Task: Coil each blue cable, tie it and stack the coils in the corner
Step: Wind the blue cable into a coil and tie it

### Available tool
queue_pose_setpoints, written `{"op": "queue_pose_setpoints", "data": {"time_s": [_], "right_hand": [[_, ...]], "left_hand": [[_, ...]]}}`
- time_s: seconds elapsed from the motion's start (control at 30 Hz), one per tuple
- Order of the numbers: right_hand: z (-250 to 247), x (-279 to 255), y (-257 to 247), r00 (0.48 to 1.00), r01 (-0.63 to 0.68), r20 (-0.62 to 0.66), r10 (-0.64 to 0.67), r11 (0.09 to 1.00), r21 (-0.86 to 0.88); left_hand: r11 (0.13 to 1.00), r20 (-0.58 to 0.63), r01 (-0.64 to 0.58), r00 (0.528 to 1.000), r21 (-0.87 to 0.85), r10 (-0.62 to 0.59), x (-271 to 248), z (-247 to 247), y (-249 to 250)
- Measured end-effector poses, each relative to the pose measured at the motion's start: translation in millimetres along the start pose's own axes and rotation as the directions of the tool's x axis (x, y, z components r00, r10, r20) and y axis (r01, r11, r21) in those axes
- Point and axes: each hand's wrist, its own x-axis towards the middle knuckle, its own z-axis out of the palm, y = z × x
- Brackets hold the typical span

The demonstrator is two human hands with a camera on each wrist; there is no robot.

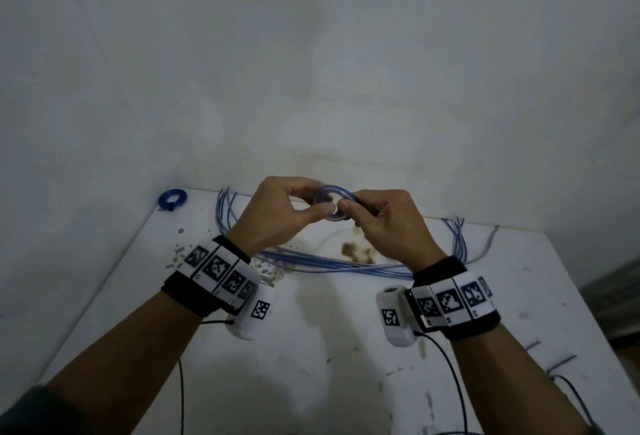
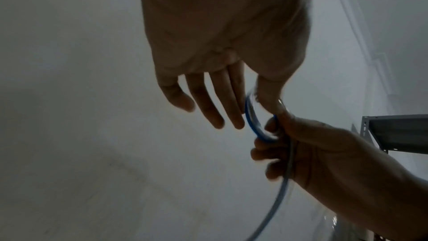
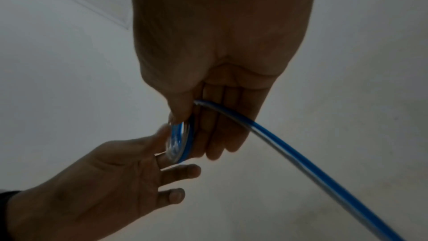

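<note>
While both hands, left hand [image 1: 277, 212] and right hand [image 1: 384, 223], pinch the coil [image 1: 334, 204], I judge it light, springy; I'd grip across all loops.

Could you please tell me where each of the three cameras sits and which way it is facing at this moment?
Head: on the head, looking forward and down at the table; shows both forearms, left hand, right hand, the coil between them.
Left wrist: under the left wrist, looking along the left hand's palm at the fingers and coil.
Right wrist: under the right wrist, looking along the right hand's palm to coil and trailing cable.
All three share the coil and both hands.
</note>
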Motion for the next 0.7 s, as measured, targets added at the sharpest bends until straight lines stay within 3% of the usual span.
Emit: {"op": "queue_pose_setpoints", "data": {"time_s": [0.1,0.23,0.4,0.5,0.57,0.63,0.7], "right_hand": [[-9,3,0,0.990,0.023,0.138,-0.015,0.998,-0.061],[-11,6,3,0.980,-0.010,0.197,0.012,1.000,-0.012],[-13,5,6,0.977,-0.052,0.207,0.044,0.998,0.033],[-16,4,4,0.960,-0.082,0.266,0.081,0.997,-0.007],[-19,6,2,0.943,-0.079,0.319,0.094,0.995,-0.059],[-21,9,-2,0.931,-0.062,0.353,0.093,0.993,-0.100],[-24,11,-5,0.931,-0.088,0.351,0.104,0.994,-0.061]], "left_hand": [[0.999,0.144,-0.031,0.989,-0.043,0.037,5,-10,1],[0.993,0.117,-0.077,0.989,-0.093,0.088,7,-7,4],[0.974,0.116,-0.012,0.992,-0.228,0.040,5,0,-2],[0.983,0.252,0.028,0.967,-0.180,0.019,6,-2,-6],[0.995,0.311,-0.023,0.949,-0.092,0.051,6,-2,-5],[0.997,0.287,-0.052,0.955,-0.062,0.067,6,1,-4],[0.988,0.248,-0.029,0.966,-0.149,0.065,5,2,-3]]}}
